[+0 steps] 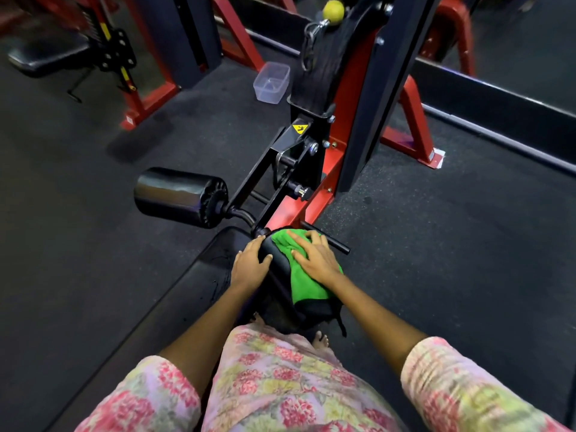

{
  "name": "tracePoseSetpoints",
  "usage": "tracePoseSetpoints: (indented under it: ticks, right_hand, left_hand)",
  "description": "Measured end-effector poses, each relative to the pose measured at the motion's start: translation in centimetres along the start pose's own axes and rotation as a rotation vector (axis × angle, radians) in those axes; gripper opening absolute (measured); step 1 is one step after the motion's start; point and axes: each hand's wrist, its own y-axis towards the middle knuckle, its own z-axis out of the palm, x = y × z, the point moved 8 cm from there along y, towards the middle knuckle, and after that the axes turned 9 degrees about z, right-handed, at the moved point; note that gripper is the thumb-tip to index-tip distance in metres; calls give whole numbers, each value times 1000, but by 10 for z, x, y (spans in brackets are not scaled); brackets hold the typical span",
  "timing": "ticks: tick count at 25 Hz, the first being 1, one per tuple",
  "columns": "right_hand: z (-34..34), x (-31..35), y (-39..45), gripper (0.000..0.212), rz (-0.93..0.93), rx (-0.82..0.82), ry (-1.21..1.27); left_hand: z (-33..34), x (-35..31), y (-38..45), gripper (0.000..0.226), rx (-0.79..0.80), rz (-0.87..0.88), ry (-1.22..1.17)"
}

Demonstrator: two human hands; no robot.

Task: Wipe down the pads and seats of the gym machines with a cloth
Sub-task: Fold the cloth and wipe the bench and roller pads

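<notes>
A green cloth (pixel 304 283) lies draped over a black roller pad (pixel 279 265) of a red and black gym machine, right in front of me. My right hand (pixel 314 255) presses flat on the cloth with straight fingers. My left hand (pixel 249 265) rests on the pad's left end, fingers spread around its curve. A second black roller pad (pixel 179 196) sticks out to the left, a little farther away. Under both hands runs a long black bench pad (pixel 205 275).
The machine's red frame (pixel 339 141) and black upright rise ahead. A clear plastic tub (pixel 271 82) sits on the dark rubber floor beyond. Another red machine with a black seat (pixel 46 57) stands at the far left. A black bar handle (pixel 330 241) pokes out beside the cloth.
</notes>
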Motion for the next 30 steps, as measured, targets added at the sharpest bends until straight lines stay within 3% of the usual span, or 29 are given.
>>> tracePoseSetpoints:
  ticks: [5, 8, 11, 14, 16, 19, 22, 23, 26, 27, 30]
  right_hand:
    - [4, -35, 17, 54, 284, 104, 146]
    - [0, -4, -19, 67, 126, 29, -58]
    - [0, 2, -28, 62, 22, -36, -134]
    - [-1, -17, 10, 72, 284, 40, 131]
    - [-6, -12, 17, 77, 332, 23, 155]
    - [-12, 25, -18, 68, 35, -95, -8]
    - [-1, 23, -55, 63, -277, -78, -95]
    - [-2, 8, -52, 63, -251, -75, -76]
    - [-8, -40, -44, 59, 88, -67, 109]
    - [-8, -38, -53, 60, 81, -92, 94]
    - [3, -20, -90, 62, -235, -134, -64]
  left_hand:
    - [-5, -2, -1, 47, -56, -9, -5]
    - [-13, 16, -9, 37, -116, -111, -60]
    - [-19, 30, -15, 33, -112, -191, -104]
    - [-20, 24, -14, 35, -79, -204, -74]
    - [-19, 26, -15, 37, -56, -231, -50]
    - [-14, 42, -20, 45, 60, -305, 28]
    - [-6, 42, -20, 49, 113, -312, 7]
    - [-7, 37, -18, 49, 64, -291, -8]
    - [-14, 0, -4, 46, -108, -122, 0]
    - [-10, -14, 3, 45, -108, -52, 4]
    - [8, -45, 18, 45, -40, 31, 28]
